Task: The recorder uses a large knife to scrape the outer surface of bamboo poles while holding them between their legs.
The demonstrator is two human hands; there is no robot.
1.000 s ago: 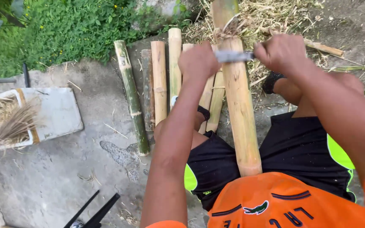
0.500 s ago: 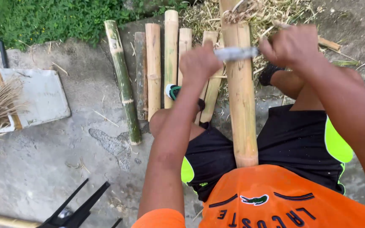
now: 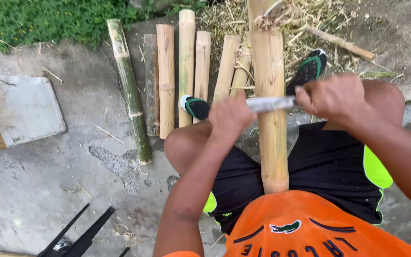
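Both fists tight on the blade (image 3: 269, 103): left hand (image 3: 231, 116) gripping one end, right hand (image 3: 331, 97) clamped on the other, metal lying flat across the bamboo pole (image 3: 269, 119). The pole runs between the knees, near end touching the orange shirt (image 3: 310, 231). Split bamboo slats (image 3: 186, 66) lie side by side on the concrete floor (image 3: 48, 181), beside a green culm (image 3: 129, 90).

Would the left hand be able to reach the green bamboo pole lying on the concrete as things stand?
Probably yes, though not at once. The left hand is closed on the blade laid across the peeled bamboo pole. The green bamboo pole lies to its left with only split bamboo slats between, flat on the ground.
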